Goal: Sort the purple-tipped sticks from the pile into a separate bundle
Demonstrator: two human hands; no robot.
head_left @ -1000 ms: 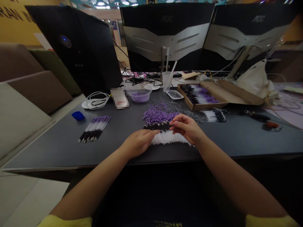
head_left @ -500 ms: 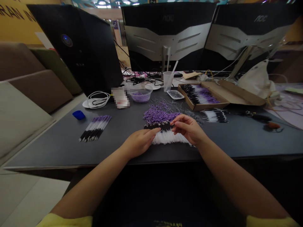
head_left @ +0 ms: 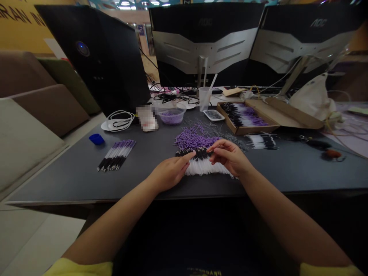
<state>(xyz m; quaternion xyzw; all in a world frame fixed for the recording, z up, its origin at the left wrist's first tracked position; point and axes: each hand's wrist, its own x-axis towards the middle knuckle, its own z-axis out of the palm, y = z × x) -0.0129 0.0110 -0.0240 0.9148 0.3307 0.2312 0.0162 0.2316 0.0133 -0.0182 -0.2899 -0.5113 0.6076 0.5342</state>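
My left hand (head_left: 171,171) is closed, thumb and fingers pressed together at the left part of a row of thin white tubes with black ends (head_left: 202,167). Above the right part of that row, my right hand (head_left: 230,157) is closed in a pinch. Whatever lies in either pinch is too small to name. Fingertips of both hands point towards each other, a short gap apart. A heap of small purple pieces (head_left: 195,138) lies just behind the row, with thin grey pieces (head_left: 230,137) spread to its right.
At left lie a bundle of purple, white and black sticks (head_left: 117,155) and a blue cup-like piece (head_left: 96,139). Behind are a clear bowl (head_left: 171,115), a small tray (head_left: 214,115) and a plastic cup (head_left: 204,99). An open cardboard box (head_left: 255,130) holds similar sticks.
Both hands keep nearly the same place and pose. The left fingertips have lifted very slightly; the whole view has shifted a little.
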